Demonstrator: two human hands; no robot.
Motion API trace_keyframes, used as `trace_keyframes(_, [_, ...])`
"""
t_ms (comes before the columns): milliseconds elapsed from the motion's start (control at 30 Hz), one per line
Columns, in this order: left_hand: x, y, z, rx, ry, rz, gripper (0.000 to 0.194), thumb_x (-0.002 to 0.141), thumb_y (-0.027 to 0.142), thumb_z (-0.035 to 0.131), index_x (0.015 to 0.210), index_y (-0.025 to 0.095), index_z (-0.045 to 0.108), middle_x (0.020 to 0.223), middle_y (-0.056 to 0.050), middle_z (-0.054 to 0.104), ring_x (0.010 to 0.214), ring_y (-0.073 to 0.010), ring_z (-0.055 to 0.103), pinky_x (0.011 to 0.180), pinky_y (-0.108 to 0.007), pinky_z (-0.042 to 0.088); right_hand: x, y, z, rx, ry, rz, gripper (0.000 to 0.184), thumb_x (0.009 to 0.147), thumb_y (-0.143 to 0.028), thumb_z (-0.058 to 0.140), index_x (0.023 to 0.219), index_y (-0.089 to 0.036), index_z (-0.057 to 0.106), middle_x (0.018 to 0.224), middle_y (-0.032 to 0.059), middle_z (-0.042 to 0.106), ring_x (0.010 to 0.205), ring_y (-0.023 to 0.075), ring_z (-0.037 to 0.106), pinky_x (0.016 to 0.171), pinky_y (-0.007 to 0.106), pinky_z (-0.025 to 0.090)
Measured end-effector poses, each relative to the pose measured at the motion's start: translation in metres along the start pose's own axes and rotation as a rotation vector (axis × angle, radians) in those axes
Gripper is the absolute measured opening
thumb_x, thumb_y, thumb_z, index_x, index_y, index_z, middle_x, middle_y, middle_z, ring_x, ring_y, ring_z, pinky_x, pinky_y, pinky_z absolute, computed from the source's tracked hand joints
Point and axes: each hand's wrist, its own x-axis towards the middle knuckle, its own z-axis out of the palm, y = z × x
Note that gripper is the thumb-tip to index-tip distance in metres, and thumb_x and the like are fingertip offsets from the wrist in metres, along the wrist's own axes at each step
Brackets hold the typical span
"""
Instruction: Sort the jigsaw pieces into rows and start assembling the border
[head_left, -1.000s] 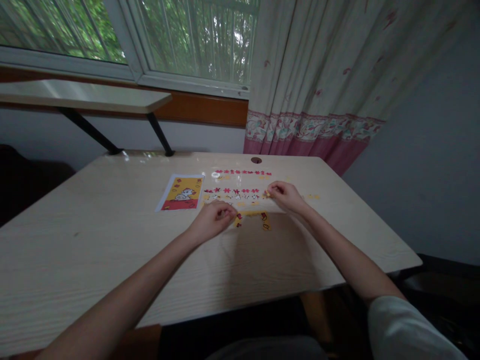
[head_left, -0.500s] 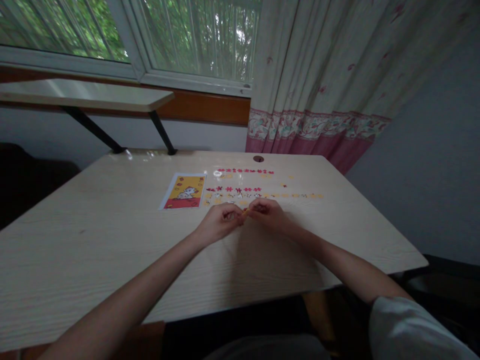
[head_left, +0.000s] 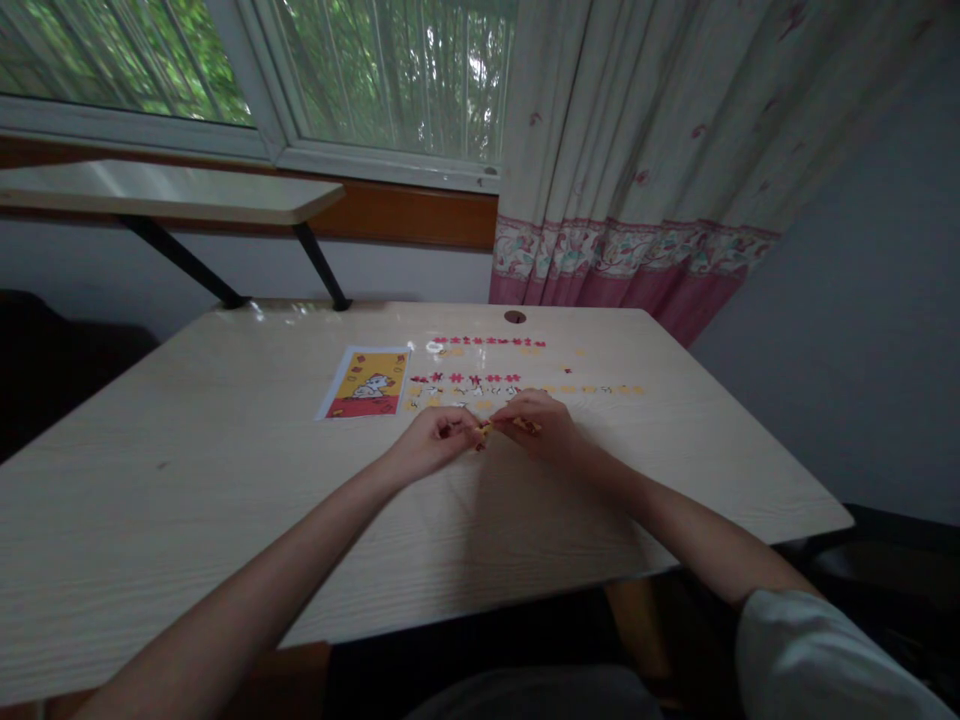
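My left hand is closed, thumb and forefinger pinched at the left end of a joined group of yellow jigsaw puzzle pieces with dark red marks. From the right, my right hand comes in closed, its fingertips meeting the left ones over a small yellow puzzle piece. Part of the joined group is hidden under the right fingers. Just beyond the hands, rows of loose puzzle pieces lie on the table: a red row, a white-and-black row and yellow pieces.
A printed picture of a white cartoon animal on yellow and red lies left of the pieces. Farther back is another red row. A single dark red piece lies apart. A raised shelf stands at the back left of the wooden table.
My right hand has moved left and nearer from the piece rows to meet my left hand, bringing a small yellow piece. My left hand has stayed nearly in place. A dark red piece shows beyond.
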Motion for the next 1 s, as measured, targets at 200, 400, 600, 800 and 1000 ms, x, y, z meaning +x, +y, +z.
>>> trace_keyframes(200, [0.004, -0.006, -0.006, 0.094, 0.101, -0.005, 0.024, 0.076, 0.036, 0.055, 0.068, 0.014, 0.061, 0.061, 0.000, 0.058, 0.051, -0.0088, 0.044, 0.049, -0.021, 0.031, -0.002, 0.003, -0.002, -0.160, 0.046, -0.053, 0.014, 0.082, -0.029, 0.056, 0.079, -0.022, 0.066, 0.070, 0.0016, 0.064, 0.069, 0.0122, 0.056, 0.067, 0.026, 0.039])
trace_keyframes(400, [0.003, -0.010, -0.038, 0.547, 0.200, 0.094, 0.021, 0.078, 0.031, 0.052, 0.077, 0.014, 0.065, 0.072, -0.004, 0.063, 0.064, -0.0135, 0.052, 0.058, -0.025, 0.038, -0.004, 0.003, -0.007, -0.187, 0.076, 0.045, 0.017, 0.083, -0.031, 0.054, 0.075, -0.020, 0.065, 0.069, 0.0020, 0.064, 0.069, 0.0129, 0.056, 0.069, 0.028, 0.038])
trace_keyframes(600, [0.000, -0.015, -0.045, 0.707, 0.003, 0.261, 0.017, 0.081, 0.025, 0.051, 0.081, 0.016, 0.065, 0.079, -0.005, 0.065, 0.077, -0.0165, 0.056, 0.074, -0.030, 0.042, -0.013, -0.011, 0.004, -0.165, -0.283, 0.183, 0.008, 0.077, -0.024, 0.060, 0.074, -0.019, 0.064, 0.069, 0.0005, 0.063, 0.066, 0.0113, 0.053, 0.067, 0.025, 0.037])
trace_keyframes(800, [-0.001, -0.016, -0.038, 0.761, -0.080, 0.285, 0.023, 0.086, 0.030, 0.049, 0.098, 0.020, 0.066, 0.084, -0.005, 0.063, 0.081, -0.0176, 0.055, 0.077, -0.032, 0.042, -0.016, -0.024, 0.012, -0.227, -0.382, 0.232, 0.007, 0.077, -0.023, 0.058, 0.074, -0.019, 0.063, 0.075, 0.0015, 0.063, 0.072, 0.0131, 0.054, 0.071, 0.027, 0.037])
trace_keyframes(1000, [-0.002, -0.017, -0.030, 0.818, -0.090, 0.297, 0.025, 0.086, 0.031, 0.049, 0.099, 0.020, 0.067, 0.085, -0.007, 0.061, 0.086, -0.0199, 0.053, 0.078, -0.033, 0.041, -0.017, -0.023, 0.013, -0.273, -0.361, 0.225, 0.012, 0.079, -0.025, 0.056, 0.072, -0.018, 0.062, 0.074, 0.0025, 0.062, 0.072, 0.0136, 0.052, 0.072, 0.028, 0.036])
